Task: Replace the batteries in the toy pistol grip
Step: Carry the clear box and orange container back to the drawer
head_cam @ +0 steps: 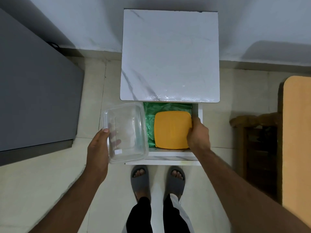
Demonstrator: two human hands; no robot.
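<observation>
Drawer point(200, 113) of the small marble-topped stand is standing pulled out toward the person, and both hands are working in and beside it. Seen from the head camera, the left hand point(98, 148) is holding a clear box point(125, 132) by its near-left edge, thumb over the rim and fingers showing through the plastic beneath, so its grip is clamped on the box. The box is hanging tilted at the drawer's left side, probably lifted aside to free what lies under it; it looks empty. The right hand point(198, 133) is closing on the right edge of a yellow lid point(171, 130), fingers curled round the rim, its grip clamped there, seemingly to lift that container out. The lid is lying flat over a green bag point(149, 113) lining the drawer. The surface point(170, 54) above is carrying nothing visible.

Neither toy pistol nor batteries are showing anywhere; they may be lying under the yellow lid or deeper in the drawer, but that cannot be told. Judging by this, the person is only fetching supplies, and the battery swap itself is not yet begun. Slippered feet point(158, 179) are standing just before the drawer.
</observation>
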